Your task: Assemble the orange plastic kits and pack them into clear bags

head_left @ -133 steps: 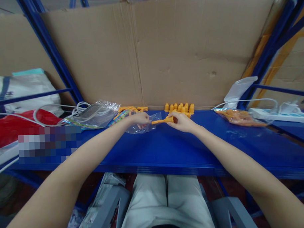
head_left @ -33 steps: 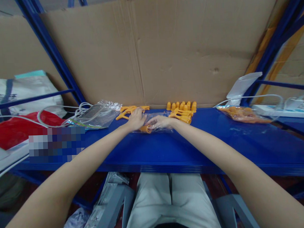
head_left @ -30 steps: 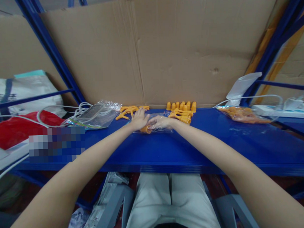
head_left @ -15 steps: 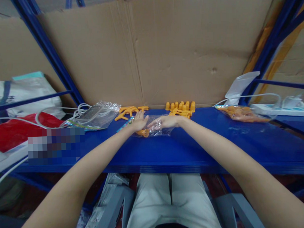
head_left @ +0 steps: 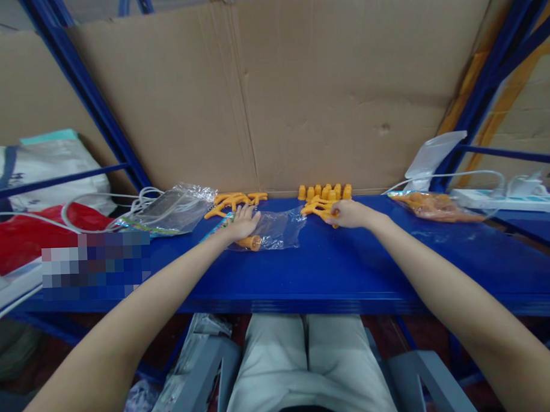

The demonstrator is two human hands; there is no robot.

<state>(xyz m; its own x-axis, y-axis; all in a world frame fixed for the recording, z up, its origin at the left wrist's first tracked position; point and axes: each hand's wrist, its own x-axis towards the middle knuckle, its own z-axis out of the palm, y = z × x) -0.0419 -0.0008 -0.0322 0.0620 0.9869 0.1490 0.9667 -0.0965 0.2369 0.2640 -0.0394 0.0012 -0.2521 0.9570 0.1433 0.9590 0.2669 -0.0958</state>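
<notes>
My left hand [head_left: 243, 221] lies open, fingers spread, on a clear plastic bag [head_left: 280, 228] with a coloured printed end. An orange cup-shaped plastic piece [head_left: 251, 243] shows at the bag's near side, below that hand. To the right, my right hand [head_left: 354, 214] has its fingers closed on an orange branched plastic piece [head_left: 321, 209] in a small pile. Several orange cup-shaped pieces [head_left: 328, 191] stand upright just behind the pile. More orange branched pieces [head_left: 232, 201] lie beyond my left hand, against the cardboard.
A cardboard sheet [head_left: 298, 97] walls off the back of the blue shelf [head_left: 269, 284]. At the left are another clear bag [head_left: 176, 209], white cables [head_left: 83, 215] and a red bag [head_left: 36, 229]. A filled bag of orange pieces [head_left: 431, 205] and a power strip [head_left: 509, 198] lie at the right.
My right hand has left the clear bag and moved right to the pile of orange branched pieces, closing on one. My left hand has shifted slightly left with the bag.
</notes>
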